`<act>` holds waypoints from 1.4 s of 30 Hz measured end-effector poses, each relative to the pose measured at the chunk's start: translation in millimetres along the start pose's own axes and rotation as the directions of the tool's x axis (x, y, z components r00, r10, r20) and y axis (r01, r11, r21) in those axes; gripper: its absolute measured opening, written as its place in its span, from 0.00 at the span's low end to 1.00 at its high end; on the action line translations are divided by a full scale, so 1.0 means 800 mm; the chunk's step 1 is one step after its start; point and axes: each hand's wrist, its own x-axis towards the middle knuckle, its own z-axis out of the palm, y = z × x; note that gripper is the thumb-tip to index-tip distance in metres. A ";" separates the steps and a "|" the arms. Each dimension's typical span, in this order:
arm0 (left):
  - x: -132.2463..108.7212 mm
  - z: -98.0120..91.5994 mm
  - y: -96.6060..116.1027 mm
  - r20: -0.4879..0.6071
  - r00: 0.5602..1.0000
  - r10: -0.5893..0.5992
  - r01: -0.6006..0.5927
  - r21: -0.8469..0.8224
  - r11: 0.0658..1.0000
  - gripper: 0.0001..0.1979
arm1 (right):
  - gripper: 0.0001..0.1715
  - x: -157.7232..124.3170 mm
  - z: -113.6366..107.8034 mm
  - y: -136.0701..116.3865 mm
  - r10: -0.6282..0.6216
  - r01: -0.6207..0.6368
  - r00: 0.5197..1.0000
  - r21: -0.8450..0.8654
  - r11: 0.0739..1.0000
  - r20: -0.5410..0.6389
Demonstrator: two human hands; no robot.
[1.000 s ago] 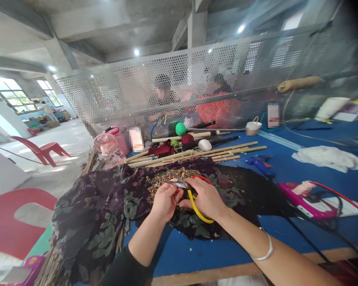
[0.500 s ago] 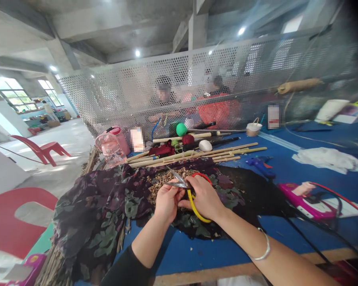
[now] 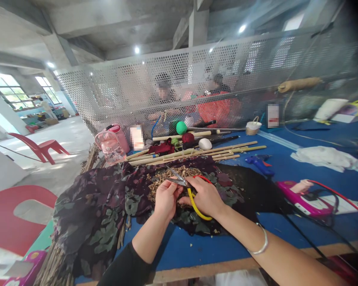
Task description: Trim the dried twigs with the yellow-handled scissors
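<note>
My right hand (image 3: 207, 196) grips a pair of scissors (image 3: 181, 182) with red and yellow handles, its blades parted and pointing up and left. My left hand (image 3: 166, 198) is closed in a pinch just under the blades, holding something too small to make out. Both hands hover over a heap of brown chopped bits (image 3: 164, 178) lying on a dark flowered cloth (image 3: 101, 206) spread across the blue table (image 3: 286, 171). A silver bangle (image 3: 261, 242) sits on my right wrist.
Bamboo sticks (image 3: 197, 153) lie behind the cloth, with yarn balls (image 3: 181, 128), a pink bottle (image 3: 110, 146), a blue glue gun (image 3: 259, 163) and a pink tool with cables (image 3: 301, 198) on the right. Two people sit behind a perforated screen (image 3: 122, 95). Red chairs (image 3: 38, 147) stand left.
The hands stay in the same spot over the chopped heap; the scissor blades have shifted only slightly. The camera has drifted a little.
</note>
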 end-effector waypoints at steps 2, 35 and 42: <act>0.000 -0.001 -0.001 0.002 1.000 0.003 -0.003 0.004 1.000 0.11 | 0.32 -0.001 0.001 0.000 0.002 -0.002 1.000 -0.003 1.000 0.009; 0.002 -0.002 -0.007 -0.050 0.995 0.092 -0.084 0.145 0.986 0.12 | 0.30 0.000 0.003 -0.005 0.028 -0.027 1.000 0.027 0.999 -0.008; 0.000 -0.002 -0.003 -0.023 0.990 0.143 -0.134 0.219 0.966 0.09 | 0.27 -0.001 0.007 0.000 0.040 -0.040 0.999 0.072 0.997 0.007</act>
